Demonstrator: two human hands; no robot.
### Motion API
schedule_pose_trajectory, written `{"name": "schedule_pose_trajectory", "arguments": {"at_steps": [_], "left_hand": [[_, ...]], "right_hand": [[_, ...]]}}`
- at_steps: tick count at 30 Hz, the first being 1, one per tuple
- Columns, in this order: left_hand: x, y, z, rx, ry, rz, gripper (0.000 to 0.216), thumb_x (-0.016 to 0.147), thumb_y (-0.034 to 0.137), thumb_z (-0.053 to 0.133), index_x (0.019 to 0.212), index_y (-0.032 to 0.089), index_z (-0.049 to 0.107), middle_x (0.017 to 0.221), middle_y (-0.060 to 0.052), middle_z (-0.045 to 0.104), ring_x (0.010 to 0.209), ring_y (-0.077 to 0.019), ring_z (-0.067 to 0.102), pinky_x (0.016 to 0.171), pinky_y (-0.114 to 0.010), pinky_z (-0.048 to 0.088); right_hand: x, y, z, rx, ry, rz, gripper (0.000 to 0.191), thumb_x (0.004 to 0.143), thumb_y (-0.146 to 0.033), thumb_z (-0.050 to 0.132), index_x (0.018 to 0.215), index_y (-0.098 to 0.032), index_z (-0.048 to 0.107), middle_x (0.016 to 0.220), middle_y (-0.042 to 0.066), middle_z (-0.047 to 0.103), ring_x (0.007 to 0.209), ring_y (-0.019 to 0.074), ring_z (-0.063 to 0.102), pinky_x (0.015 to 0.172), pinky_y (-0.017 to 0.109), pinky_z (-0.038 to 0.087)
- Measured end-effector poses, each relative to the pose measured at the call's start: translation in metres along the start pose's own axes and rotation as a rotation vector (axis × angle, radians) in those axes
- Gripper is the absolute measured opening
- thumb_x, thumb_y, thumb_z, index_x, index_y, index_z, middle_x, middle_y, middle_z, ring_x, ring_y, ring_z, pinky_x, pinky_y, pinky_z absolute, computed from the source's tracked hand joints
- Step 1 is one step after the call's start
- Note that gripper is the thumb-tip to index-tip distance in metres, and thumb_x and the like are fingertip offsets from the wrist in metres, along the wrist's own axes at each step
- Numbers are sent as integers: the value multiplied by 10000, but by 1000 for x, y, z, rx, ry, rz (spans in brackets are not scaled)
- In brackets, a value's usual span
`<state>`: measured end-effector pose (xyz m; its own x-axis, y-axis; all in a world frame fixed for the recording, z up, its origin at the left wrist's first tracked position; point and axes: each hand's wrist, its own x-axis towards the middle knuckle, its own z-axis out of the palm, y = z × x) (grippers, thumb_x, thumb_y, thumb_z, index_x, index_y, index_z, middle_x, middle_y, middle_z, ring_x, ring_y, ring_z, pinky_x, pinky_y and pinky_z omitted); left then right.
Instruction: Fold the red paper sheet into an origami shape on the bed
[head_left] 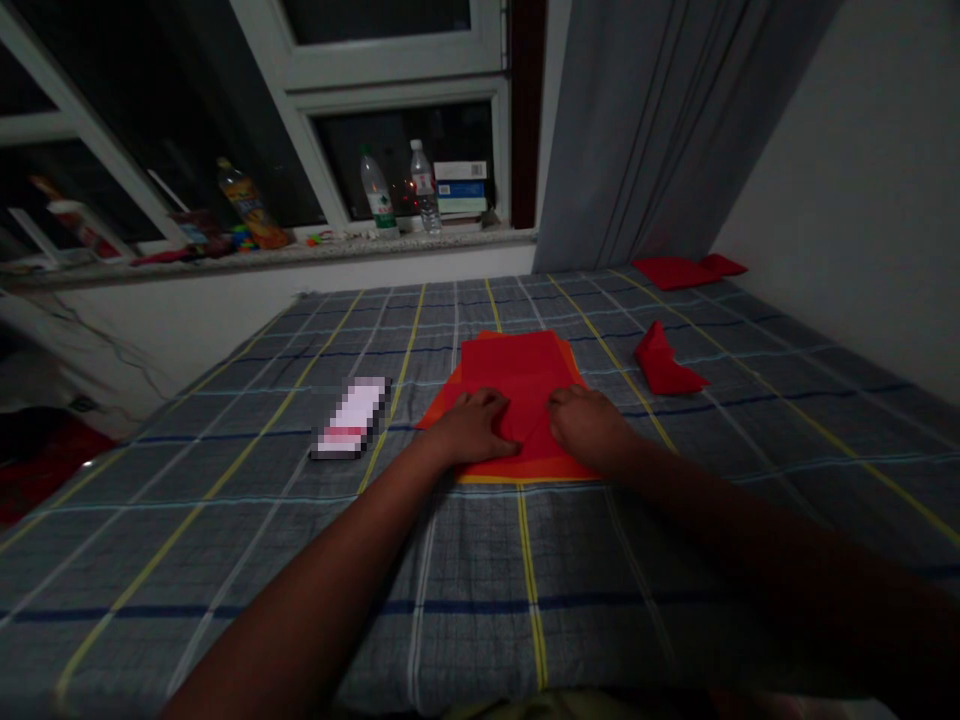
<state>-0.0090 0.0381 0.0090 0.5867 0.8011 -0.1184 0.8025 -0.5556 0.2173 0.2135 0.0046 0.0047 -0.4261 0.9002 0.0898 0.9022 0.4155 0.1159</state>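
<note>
A red sheet of paper [517,370] lies on a stack of orange and red sheets [544,468] in the middle of a checked grey bed cover [465,560]. My left hand [472,425] presses down on the sheet's near left part, fingers curled flat on it. Pressing the near right part is my right hand [589,425]. Between the two hands the paper's near edge looks folded into a point. Neither hand lifts the paper off the stack.
A folded red paper piece [664,365] lies to the right, and more red paper [686,270] near the curtain. A small blurred white item [351,417] rests left of the stack. Bottles [424,190] and clutter stand on the window sill [285,250]. A white wall bounds the right.
</note>
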Motion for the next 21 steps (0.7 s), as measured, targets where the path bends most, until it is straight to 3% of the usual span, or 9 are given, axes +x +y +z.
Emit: {"name": "schedule_pose_trajectory", "arguments": {"at_steps": [7,16,18,21], "left_hand": [[0,0,1,10,10,12,960,756,755,523,1497,153,415,1545,-125,375,1372,-362,370,1153,-431,307],[2,-1,1,20,2,-17,946,734,749,539,1497,204,408,1557,-99,371,1380,-349,371,1146,-412,309],[1,0,1,24,4,-9,957,738,750,532,1499,184,404,1553,-111,374,1377,-354,370,1145,-417,312],[0,3,0,36,9,6,932,763,737,517,1489,160,421,1543,-129,386,1365,-356,384,1140,-420,318]], "right_hand": [[2,4,1,7,-8,96,333,948,-280,422,1078,-119,683,1156,199,657,1064,324,571,843,442,455],[1,4,3,53,67,174,351,950,-296,417,1151,-118,643,1277,199,627,1238,341,492,976,512,403],[0,0,3,71,127,143,397,942,-285,429,1246,-102,609,1367,197,581,1325,345,430,1049,533,353],[0,-6,6,164,171,-37,484,938,-252,432,1380,-78,527,1465,177,512,1365,291,423,1129,463,311]]}}
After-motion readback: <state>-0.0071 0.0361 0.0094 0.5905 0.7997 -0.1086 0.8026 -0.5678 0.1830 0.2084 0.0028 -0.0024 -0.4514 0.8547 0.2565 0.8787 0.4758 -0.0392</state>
